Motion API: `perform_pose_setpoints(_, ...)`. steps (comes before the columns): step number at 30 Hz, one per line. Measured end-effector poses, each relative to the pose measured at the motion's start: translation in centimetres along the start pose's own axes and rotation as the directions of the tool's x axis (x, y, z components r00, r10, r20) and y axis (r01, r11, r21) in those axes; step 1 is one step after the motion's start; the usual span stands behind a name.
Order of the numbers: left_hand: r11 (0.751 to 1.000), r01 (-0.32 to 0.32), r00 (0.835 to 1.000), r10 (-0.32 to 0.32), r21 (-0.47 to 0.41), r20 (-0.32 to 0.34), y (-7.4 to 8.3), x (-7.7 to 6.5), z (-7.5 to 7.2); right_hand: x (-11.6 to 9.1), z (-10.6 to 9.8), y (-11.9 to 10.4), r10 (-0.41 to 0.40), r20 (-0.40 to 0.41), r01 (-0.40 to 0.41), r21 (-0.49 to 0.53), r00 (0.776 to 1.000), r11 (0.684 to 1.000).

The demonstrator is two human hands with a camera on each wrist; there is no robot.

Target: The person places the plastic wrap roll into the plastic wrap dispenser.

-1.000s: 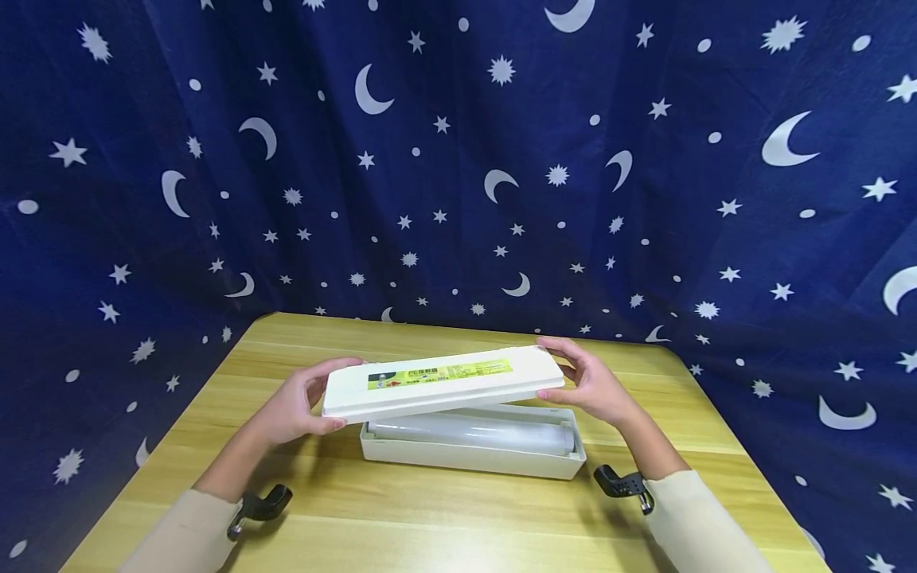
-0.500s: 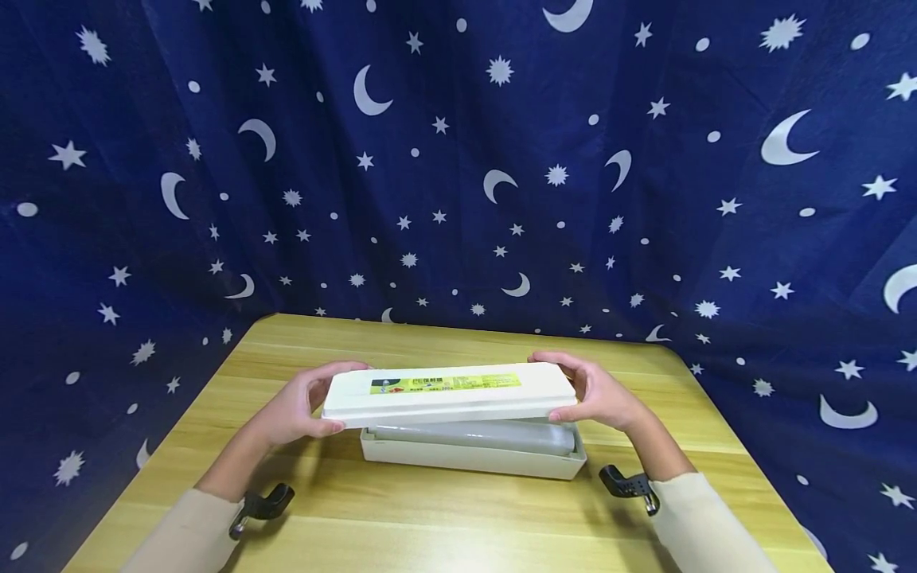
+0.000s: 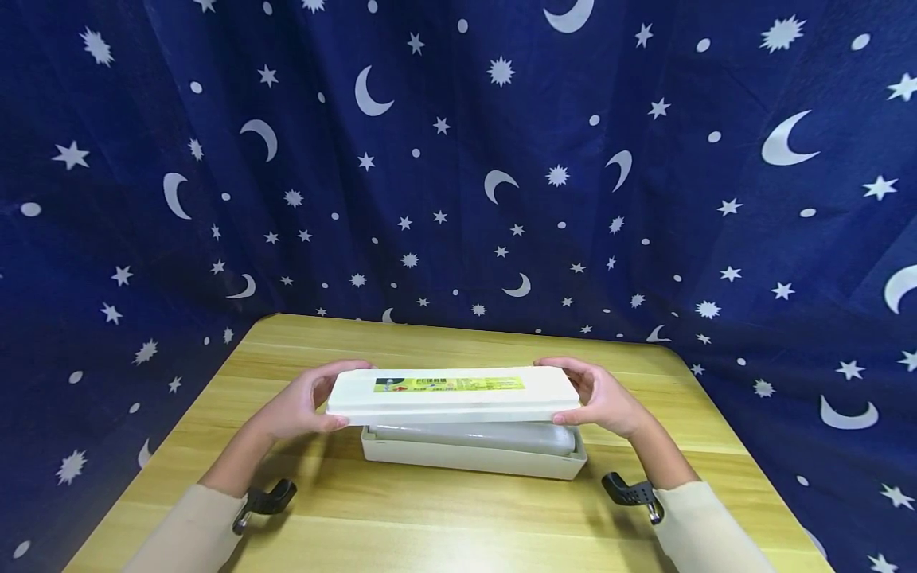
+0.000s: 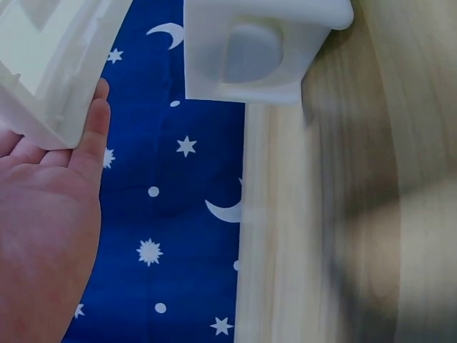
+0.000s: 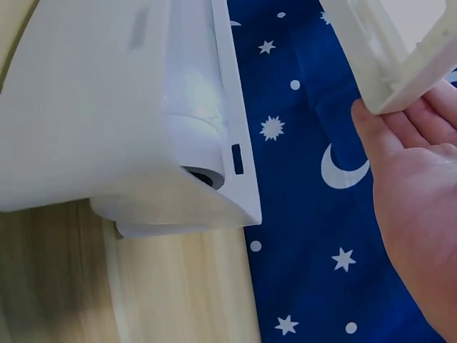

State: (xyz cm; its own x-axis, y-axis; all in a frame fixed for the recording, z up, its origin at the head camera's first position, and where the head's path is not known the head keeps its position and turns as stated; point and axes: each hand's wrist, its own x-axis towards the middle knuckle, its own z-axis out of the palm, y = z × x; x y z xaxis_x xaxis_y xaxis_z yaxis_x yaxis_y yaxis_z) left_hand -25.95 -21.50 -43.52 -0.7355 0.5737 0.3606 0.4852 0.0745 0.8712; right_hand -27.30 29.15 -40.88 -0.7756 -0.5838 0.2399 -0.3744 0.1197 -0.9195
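Observation:
A long white lid (image 3: 458, 406) with a yellow-green label (image 3: 451, 384) is held level in the head view, just above and behind its box. My left hand (image 3: 297, 404) grips its left end, thumb on the front edge and fingers behind. At the other end my right hand (image 3: 600, 398) grips it the same way. Below, the open white box (image 3: 473, 460) stands on the table with a roll of cling film (image 3: 494, 435) inside. The right wrist view shows the roll's hollow end (image 5: 203, 175) in the box. Both wrist views show the lid's hollow underside (image 4: 61, 78).
The wood-grain table (image 3: 444, 525) spreads around the box. Behind it and at both sides hangs a dark blue curtain (image 3: 444, 199) with moons and stars. A black wrist mount (image 3: 265, 501) sticks out from the left sleeve, another mount (image 3: 630, 489) from the right.
The lid's right end has come down and toward me with my right hand, so the lid went from slanted to about level. The box and roll stayed put.

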Motion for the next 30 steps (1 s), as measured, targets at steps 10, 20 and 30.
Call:
perform_pose_setpoints(10,0.999,0.027,1.0,-0.027,0.018,-0.015,-0.4,0.8,0.0,-1.0,0.2,0.2,-0.055,-0.074,0.058,0.039,0.996,0.998)
perform_pose_setpoints(20,0.997,0.078,0.997,-0.078,-0.016,-0.021,-0.4,1.4,0.4,-1.9,0.6,0.4,-0.1,-0.141,0.097,-0.025,0.985,0.995)
perform_pose_setpoints(30,0.995,0.102,0.994,-0.101,0.011,-0.039,-0.7,2.0,0.6,-2.9,0.8,1.0,-0.137,-0.171,0.134,-0.025,0.976,0.991)
